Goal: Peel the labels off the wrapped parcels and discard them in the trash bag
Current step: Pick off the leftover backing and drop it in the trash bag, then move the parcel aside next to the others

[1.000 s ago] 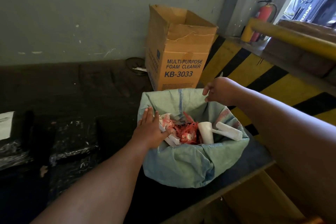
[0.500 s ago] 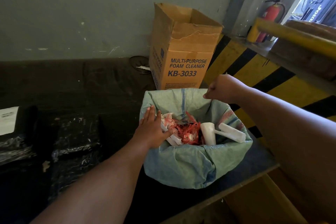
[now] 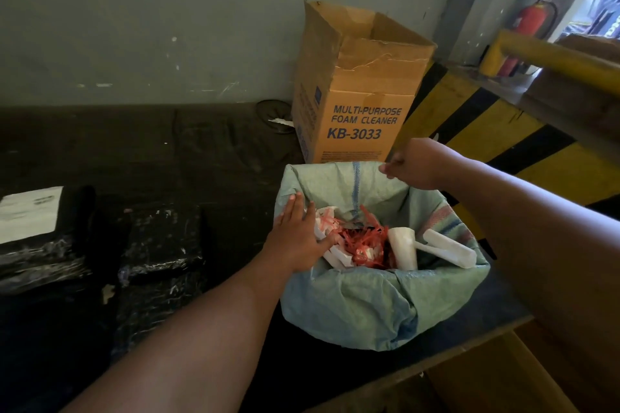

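Observation:
A green woven trash bag (image 3: 369, 308) stands open on the dark bench, holding red shredded strips (image 3: 364, 240), crumpled peeled labels (image 3: 323, 220) and white paper rolls (image 3: 448, 246). My left hand (image 3: 295, 238) lies with straight fingers on the bag's left rim, its thumb pressing the crumpled labels inside. My right hand (image 3: 414, 168) grips the bag's far rim with curled fingers. Black wrapped parcels (image 3: 161, 241) lie to the left of the bag. The far-left parcel (image 3: 40, 255) carries a white label (image 3: 30, 214).
An open cardboard box (image 3: 355, 94) marked foam cleaner stands right behind the bag against the grey wall. A yellow-black striped barrier (image 3: 486, 131) and yellow rail (image 3: 553, 57) close the right side. A red fire extinguisher (image 3: 533, 20) stands beyond. The bench edge (image 3: 436, 359) runs just below the bag.
Both hands stay on the bag. My left hand has slid slightly outward toward the left rim; my right hand keeps hold of the far rim.

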Tool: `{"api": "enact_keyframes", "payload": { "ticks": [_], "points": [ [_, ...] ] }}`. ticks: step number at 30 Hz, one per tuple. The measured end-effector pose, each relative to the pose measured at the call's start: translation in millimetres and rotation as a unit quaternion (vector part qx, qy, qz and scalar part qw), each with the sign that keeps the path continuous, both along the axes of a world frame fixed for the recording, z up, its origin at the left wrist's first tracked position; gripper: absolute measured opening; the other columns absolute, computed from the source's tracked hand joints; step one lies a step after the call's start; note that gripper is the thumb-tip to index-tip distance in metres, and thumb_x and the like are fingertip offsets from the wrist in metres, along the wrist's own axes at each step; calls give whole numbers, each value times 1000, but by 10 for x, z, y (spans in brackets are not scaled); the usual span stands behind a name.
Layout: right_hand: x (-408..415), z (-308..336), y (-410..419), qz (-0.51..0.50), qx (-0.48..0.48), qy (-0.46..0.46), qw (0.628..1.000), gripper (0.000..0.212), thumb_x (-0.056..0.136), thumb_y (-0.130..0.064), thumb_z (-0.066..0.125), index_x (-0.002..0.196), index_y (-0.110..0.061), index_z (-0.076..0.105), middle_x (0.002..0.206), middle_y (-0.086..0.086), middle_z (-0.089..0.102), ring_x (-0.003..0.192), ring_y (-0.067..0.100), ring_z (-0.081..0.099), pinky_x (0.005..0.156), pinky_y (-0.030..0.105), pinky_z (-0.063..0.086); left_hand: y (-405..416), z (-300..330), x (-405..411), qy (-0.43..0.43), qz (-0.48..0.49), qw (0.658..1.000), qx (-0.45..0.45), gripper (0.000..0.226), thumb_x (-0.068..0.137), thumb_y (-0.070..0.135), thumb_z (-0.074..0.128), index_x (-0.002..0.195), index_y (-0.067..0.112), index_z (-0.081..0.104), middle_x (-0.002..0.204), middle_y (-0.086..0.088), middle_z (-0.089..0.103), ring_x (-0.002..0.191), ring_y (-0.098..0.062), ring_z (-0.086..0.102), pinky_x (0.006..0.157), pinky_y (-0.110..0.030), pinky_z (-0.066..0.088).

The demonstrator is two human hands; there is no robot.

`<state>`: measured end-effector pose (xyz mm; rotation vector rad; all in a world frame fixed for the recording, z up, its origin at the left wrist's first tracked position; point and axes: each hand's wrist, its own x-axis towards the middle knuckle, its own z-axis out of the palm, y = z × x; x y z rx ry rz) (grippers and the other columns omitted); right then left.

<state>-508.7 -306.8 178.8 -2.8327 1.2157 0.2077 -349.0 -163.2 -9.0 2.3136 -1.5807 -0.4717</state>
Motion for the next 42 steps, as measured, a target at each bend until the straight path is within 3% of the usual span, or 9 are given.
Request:
{"api": "enact_keyframes", "payload": {
  "ticks": [5,12,16,20,24,29,34,38,42],
  "points": [
    [569,-180,93,47,34,1,998,51,91,-60,52,126,-25,60,132,4,60,122,26,53,99,36,42,234,163,301,-42,-11,998,-42,82,100,68,33,162,20,10,171,-7,0,157,-23,-1,125,-48,7],
    [1894,-834,858,138,155,-34,978,49,89,-53,60,127,-22,61,121,3,66,114,21,60,98,33,45,1528,-165,1441,-51,183,982,4,78,99,68,31,161,22,21,170,-6,13,153,-25,21,119,-48,29],
    [2507,-1461,1291,150,217,-25,964,57,89,-56,58,135,-22,53,124,5,63,117,23,58,97,33,45,2424,-623,1902,-27,259,964,51,72,101,64,30,160,22,24,168,-6,17,151,-28,27,118,-48,33],
    [2917,-2030,1525,108,279,-19,954,67,90,-60,53,147,-29,35,146,7,43,127,25,50,100,36,43,2966,-1111,2201,5,256,962,97,71,102,62,29,161,24,19,169,-5,12,154,-26,17,121,-48,28],
    [3159,-2495,1637,16,315,-77,946,77,90,-63,48,154,-37,13,157,4,19,135,29,41,106,40,37,3094,-1503,2339,-15,194,973,121,76,99,66,22,163,27,5,170,-1,-9,156,-23,-11,127,-46,9],
    [3233,-2986,1725,-53,343,-111,931,93,77,-80,48,148,-53,-5,161,-4,20,145,32,25,116,49,27,3129,-1815,2344,-71,162,974,139,77,98,72,6,158,29,-18,164,3,-30,151,-21,-30,125,-49,-8],
    [3268,-3081,1762,-80,387,-198,897,84,82,-67,58,148,-55,7,156,-4,30,139,20,37,103,27,30,3126,-1827,2347,-81,163,974,132,79,99,71,9,160,28,-17,166,1,-27,151,-20,-29,125,-49,-8],
    [3371,-2949,1695,-66,366,-210,904,81,79,-70,58,147,-55,17,148,-2,42,133,19,45,111,34,35,3124,-1808,2339,-79,163,975,132,80,99,71,12,160,27,-14,167,1,-25,151,-20,-29,125,-49,-8],
    [3480,-2722,1668,-74,354,-279,890,67,89,-48,64,148,-38,36,152,-6,41,136,14,42,107,23,35,3117,-1799,2343,-77,168,974,132,79,99,70,13,160,29,-14,167,2,-25,152,-19,-28,125,-49,-8]
  ]
}}
